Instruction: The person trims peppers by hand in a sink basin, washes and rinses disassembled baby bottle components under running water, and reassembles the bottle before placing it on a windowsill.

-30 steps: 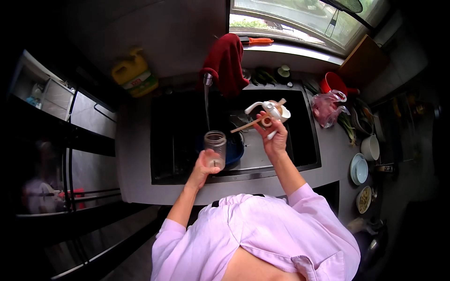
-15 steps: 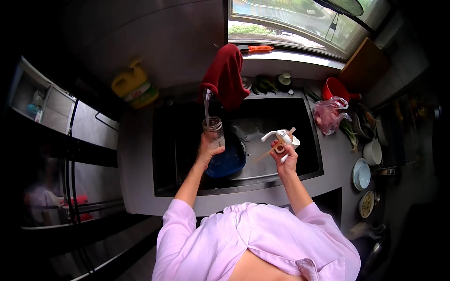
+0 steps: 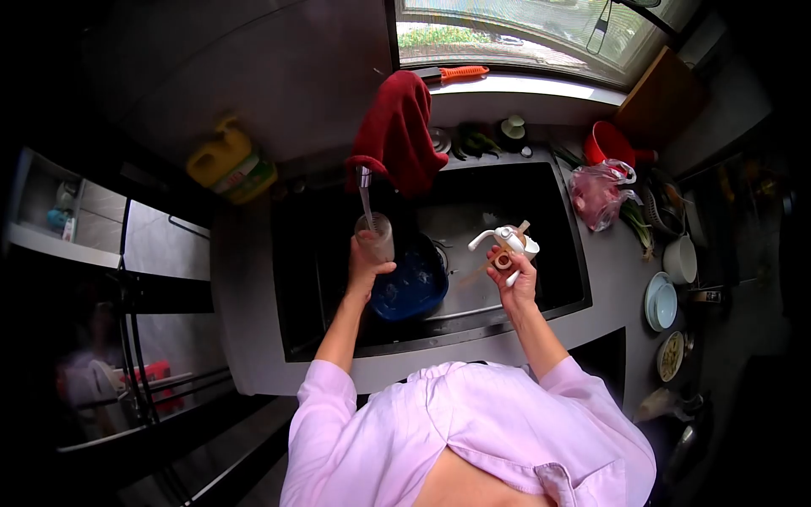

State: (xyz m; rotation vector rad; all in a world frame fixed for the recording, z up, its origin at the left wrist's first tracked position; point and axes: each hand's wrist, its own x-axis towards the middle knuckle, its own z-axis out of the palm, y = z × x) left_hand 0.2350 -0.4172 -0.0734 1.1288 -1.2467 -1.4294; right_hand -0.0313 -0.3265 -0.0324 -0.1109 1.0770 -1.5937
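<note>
In the middle of the frame, a clear jar point(image 3: 377, 243) is gripped by the left hand point(image 3: 363, 272). A second ago it was held farther from the tap point(image 3: 364, 177); now it is held close under it, so water is being caught in its mouth. How full it is cannot be told. To the right, a white crank piece point(image 3: 508, 236) and a pale brown strip point(image 3: 476, 279) are gripped by the curled right hand point(image 3: 519, 283). Below the jar, a blue tub point(image 3: 407, 296) is set in the sink point(image 3: 473, 332); what is in it cannot be made out. At the lower right, pale food point(image 3: 671, 355) is held in a bowl point(image 3: 661, 368). At the upper right, something pink is wrapped in a see-through bag point(image 3: 596, 198).
</note>
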